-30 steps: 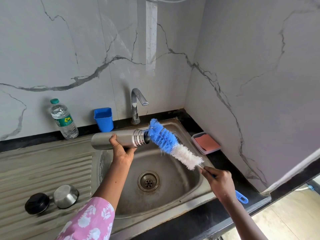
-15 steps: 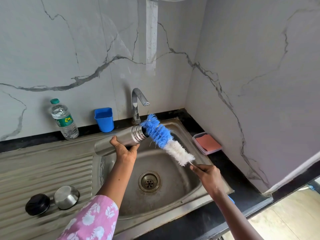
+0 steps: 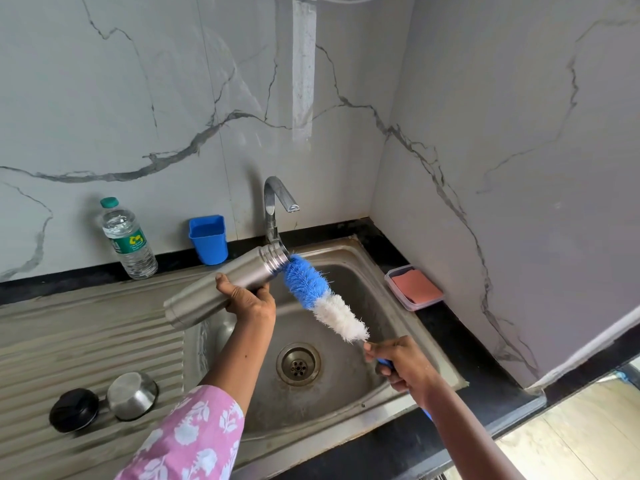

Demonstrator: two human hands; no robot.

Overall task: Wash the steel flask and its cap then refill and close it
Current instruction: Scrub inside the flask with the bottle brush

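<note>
My left hand [image 3: 248, 301] grips the steel flask [image 3: 221, 287] from below, holding it tilted over the sink with its open mouth up and to the right, near the tap. My right hand [image 3: 401, 367] grips the blue handle of a bottle brush [image 3: 323, 296]. The brush's blue bristle tip touches the flask's mouth; the white bristles lie nearer my hand. The flask's steel cup cap [image 3: 132, 395] and black stopper [image 3: 73, 409] lie on the ribbed draining board at lower left.
The steel sink [image 3: 349, 393] with its drain [image 3: 298, 364] lies below my hands, the tap [image 3: 275, 207] behind it. A plastic water bottle [image 3: 128, 239] and a blue cup [image 3: 209, 239] stand by the wall. A tray with a pink sponge [image 3: 415, 287] sits right of the sink.
My left hand has tilted the flask so its mouth points higher, toward the tap. My right hand has moved left and brought the brush tip to the flask's mouth.
</note>
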